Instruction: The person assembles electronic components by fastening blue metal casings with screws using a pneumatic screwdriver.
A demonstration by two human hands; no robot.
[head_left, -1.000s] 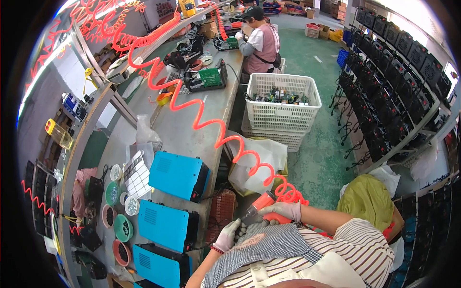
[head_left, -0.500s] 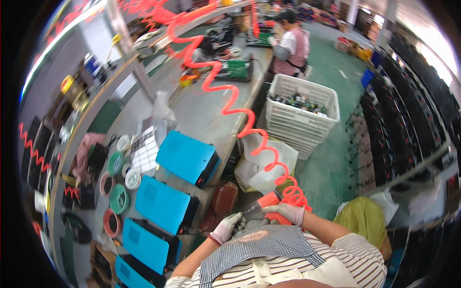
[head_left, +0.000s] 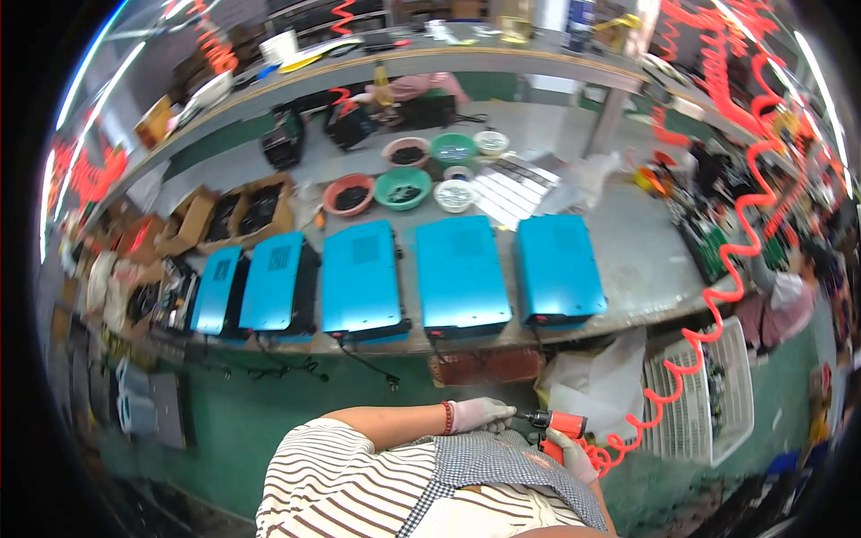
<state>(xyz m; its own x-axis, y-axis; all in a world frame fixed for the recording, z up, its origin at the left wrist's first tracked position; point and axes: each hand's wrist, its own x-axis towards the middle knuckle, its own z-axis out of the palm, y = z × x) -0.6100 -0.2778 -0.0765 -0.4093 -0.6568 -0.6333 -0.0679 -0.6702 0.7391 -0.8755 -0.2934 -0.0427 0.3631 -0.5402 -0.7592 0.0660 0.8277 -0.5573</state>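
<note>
A red and black pneumatic screwdriver (head_left: 567,423) with a coiled red air hose is held in front of my apron by my gloved right hand (head_left: 574,455), wrapped round its grip. Its bit points left. At the bit's tip is my gloved left hand (head_left: 481,414), its fingers curled together; whatever they pinch is too small to make out. Beyond my hands, several blue-topped black equipment cases stand in a row along the bench's near edge, among them a case (head_left: 462,273) straight ahead and the rightmost case (head_left: 560,267). Black cables hang from some of them.
On the bench (head_left: 641,260), behind the cases, are a green bowl (head_left: 402,199) and a red bowl (head_left: 332,199) of small dark parts, plus white printed sheets (head_left: 516,190). A shelf (head_left: 430,65) spans above. To the right are a white crate (head_left: 731,394) and a co-worker (head_left: 780,309).
My view has swung left to face the bench and row of cases squarely; the crate and co-worker now lie at the right. My hands remain together at the screwdriver.
</note>
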